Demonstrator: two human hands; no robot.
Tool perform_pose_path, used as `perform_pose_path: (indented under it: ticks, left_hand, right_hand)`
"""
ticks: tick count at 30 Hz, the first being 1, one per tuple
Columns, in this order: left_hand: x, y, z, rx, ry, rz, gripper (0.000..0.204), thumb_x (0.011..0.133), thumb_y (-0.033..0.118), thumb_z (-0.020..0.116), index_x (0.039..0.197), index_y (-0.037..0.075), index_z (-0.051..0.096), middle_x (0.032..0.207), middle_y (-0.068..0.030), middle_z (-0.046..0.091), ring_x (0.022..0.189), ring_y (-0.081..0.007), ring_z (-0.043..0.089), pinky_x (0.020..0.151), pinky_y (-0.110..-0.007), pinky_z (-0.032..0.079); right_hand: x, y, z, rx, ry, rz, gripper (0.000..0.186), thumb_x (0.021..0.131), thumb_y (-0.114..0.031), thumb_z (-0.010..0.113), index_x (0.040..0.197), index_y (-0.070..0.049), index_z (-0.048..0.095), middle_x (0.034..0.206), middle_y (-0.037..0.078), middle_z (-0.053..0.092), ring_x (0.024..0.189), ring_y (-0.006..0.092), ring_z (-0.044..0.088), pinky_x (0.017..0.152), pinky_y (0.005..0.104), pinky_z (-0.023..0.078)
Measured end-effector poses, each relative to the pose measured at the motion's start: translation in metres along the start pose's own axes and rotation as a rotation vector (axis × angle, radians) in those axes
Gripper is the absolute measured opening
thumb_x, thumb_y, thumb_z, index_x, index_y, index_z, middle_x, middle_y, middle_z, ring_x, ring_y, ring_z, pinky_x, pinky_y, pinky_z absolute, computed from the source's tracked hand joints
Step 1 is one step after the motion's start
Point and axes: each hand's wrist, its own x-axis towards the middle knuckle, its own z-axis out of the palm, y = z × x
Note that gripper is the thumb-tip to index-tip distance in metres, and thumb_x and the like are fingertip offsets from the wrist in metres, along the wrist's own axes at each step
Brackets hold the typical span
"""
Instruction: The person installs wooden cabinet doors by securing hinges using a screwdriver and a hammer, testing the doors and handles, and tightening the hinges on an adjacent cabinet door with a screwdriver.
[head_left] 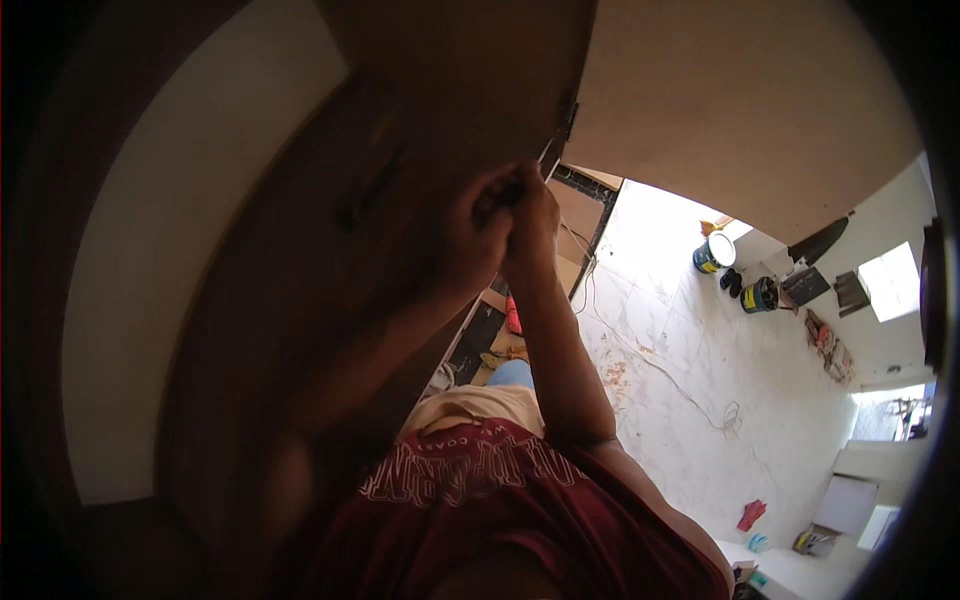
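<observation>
My left hand [480,220] and my right hand [532,225] are raised close together in the middle of the view, both with fingers curled around something small and dark that I cannot make out. They are beside the edge of a dark brown wooden panel [290,260] in shadow. A dark elongated shape [365,190], possibly a handle, shows on that panel to the left of my hands. A pale board [730,100] spans the upper right, meeting a narrow dark edge just above my fingers.
Below on the right is a white marble floor [680,400] with a loose cable and some debris. Buckets [714,255], dark footwear [731,283] and piled items stand along the far wall. A red cloth [751,514] lies at lower right. A pale curved panel [150,260] borders the left.
</observation>
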Motion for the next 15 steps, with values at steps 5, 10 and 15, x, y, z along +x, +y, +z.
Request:
perform_pose_path:
  ticks: [5,10,15]
  left_hand:
    - [0.001,0.001,-0.01,-0.538,0.037,-0.267,0.049,0.085,0.0,0.051,0.134,-0.002,0.058,0.128,-0.0149,0.063,0.12,-0.0214,0.059,0.104,-0.033,0.045]
    - [0.007,0.009,-0.012,0.018,0.017,-0.148,0.035,0.083,0.007,0.059,0.116,0.002,0.068,0.121,-0.0167,0.065,0.117,-0.0261,0.062,0.103,-0.036,0.047]
    - [0.006,0.023,0.006,0.503,0.049,0.223,0.028,0.083,0.002,0.057,0.107,0.004,0.072,0.113,-0.0166,0.063,0.104,-0.0284,0.065,0.093,-0.037,0.052]
  right_hand:
    - [-0.005,0.002,0.022,-0.205,0.199,-0.131,0.042,0.108,-0.039,0.042,0.101,-0.004,0.064,0.087,0.007,0.064,0.081,0.0191,0.062,0.073,0.0342,0.052]
    - [-0.014,-0.011,0.028,-0.52,0.195,-0.157,0.051,0.107,-0.046,0.038,0.096,-0.005,0.065,0.087,0.008,0.064,0.082,0.0178,0.06,0.076,0.0345,0.05]
    - [0.023,-0.002,-0.015,-0.074,-0.037,-0.076,0.048,0.107,-0.047,0.04,0.086,-0.009,0.062,0.079,0.003,0.059,0.073,0.0133,0.056,0.068,0.0315,0.049]
